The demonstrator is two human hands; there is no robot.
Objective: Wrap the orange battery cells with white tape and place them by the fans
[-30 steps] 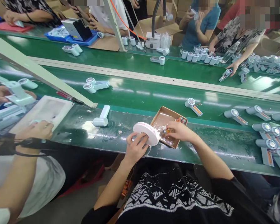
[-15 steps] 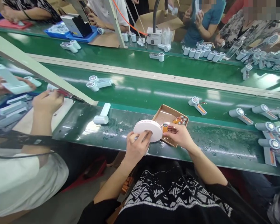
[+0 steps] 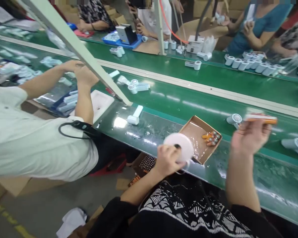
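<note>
My left hand (image 3: 167, 160) grips a white roll of tape (image 3: 186, 145) by its core, over the near edge of the bench. My right hand (image 3: 249, 138) is raised over the right side, blurred, with its fingers closed on an orange battery (image 3: 270, 120) that bears a white strip along it. Between my hands lies a shallow cardboard tray (image 3: 195, 119) with several orange batteries (image 3: 212, 138) grouped at its right end. A pale blue fan-like unit (image 3: 234, 119) lies on the belt just behind my right hand.
A slanted metal post (image 3: 89, 62) stands on the left, beside a co-worker's arms (image 3: 83, 82). Another pale blue unit (image 3: 134, 119) lies on the bench (image 3: 154, 127). Beyond the green belt (image 3: 178, 96), people sit among more units. A box of small cells (image 3: 147, 163) stands below the bench.
My right hand has left the tape roll with the battery and moved up and to the right. My left hand still holds the roll. The whole view has shifted leftward.
</note>
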